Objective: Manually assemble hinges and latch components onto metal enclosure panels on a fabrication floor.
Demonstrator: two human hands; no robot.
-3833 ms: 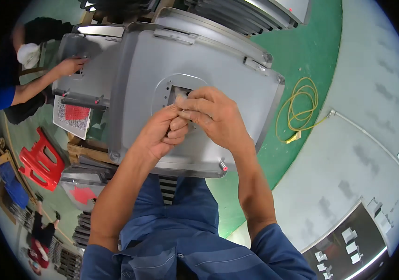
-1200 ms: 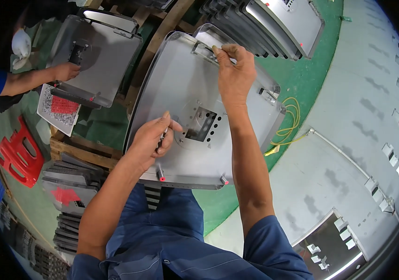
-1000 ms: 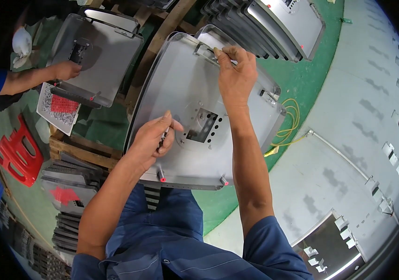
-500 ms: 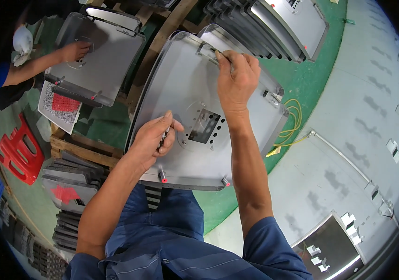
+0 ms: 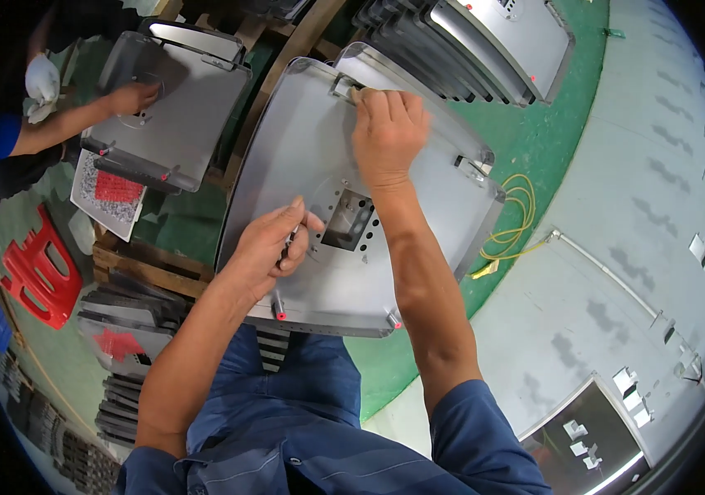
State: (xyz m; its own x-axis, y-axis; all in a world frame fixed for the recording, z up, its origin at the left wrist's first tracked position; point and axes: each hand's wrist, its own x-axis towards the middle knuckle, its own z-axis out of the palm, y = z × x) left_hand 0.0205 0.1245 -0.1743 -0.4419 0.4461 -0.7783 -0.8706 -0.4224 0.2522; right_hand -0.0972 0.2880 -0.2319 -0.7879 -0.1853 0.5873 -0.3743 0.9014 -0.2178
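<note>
A grey sheet-metal panel [image 5: 299, 148] lies before me, with a rectangular cut-out and a row of round holes near its middle. My right hand [image 5: 392, 132] is closed at the panel's far edge, its fingertips on a small metal bracket [image 5: 344, 87]; the fingers hide whatever is in them. Over the panel's left side my left hand [image 5: 274, 239] is curled around small metal parts [image 5: 291, 237], whose kind I cannot make out. Two posts with red tips, a left one [image 5: 280, 309] and a right one [image 5: 394, 320], stand along the near edge.
At the left, another person's hand [image 5: 134, 98] touches a similar panel [image 5: 195, 107]. Below it is a white tray [image 5: 101, 216] of small parts with a red patch. A red plastic piece [image 5: 43, 272] lies on the floor. Stacked panels [image 5: 501, 49] stand far right, above a yellow hose [image 5: 525, 214].
My right hand has shifted left along the far edge, its knuckles now turned more upward. My left hand stays almost in place. The whole view has shifted slightly.
</note>
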